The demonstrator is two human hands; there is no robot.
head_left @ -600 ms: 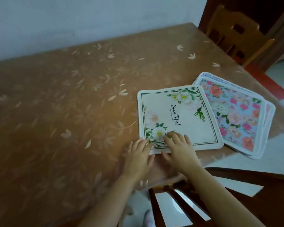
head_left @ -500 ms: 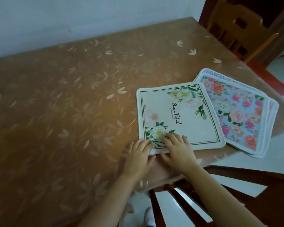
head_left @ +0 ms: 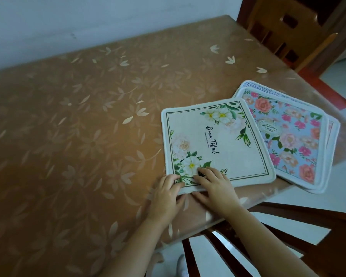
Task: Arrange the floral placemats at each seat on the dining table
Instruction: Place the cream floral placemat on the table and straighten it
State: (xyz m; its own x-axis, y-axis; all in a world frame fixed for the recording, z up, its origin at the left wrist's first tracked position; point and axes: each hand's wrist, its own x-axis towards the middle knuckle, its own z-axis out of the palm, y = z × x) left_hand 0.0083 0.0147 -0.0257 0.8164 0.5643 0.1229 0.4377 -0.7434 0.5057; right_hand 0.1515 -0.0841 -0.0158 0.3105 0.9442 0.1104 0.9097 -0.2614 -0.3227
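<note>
A: Where is the white placemat (head_left: pixel 218 140) lying?
B: On the desk (head_left: pixel 68 136), at its near edge, overlapping the blue-pink stack (head_left: pixel 292 136). I am pressing its near corner with my left hand (head_left: pixel 166 194) and right hand (head_left: pixel 216 188), fingers flat.

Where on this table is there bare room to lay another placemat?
Bare: the table left of the white placemat, from the wall to the near edge, and the far strip between the mats and the wall. Crowded: the near right corner, where the white placemat, the blue floral stack overhanging the edge, the left hand and right hand sit.
</note>
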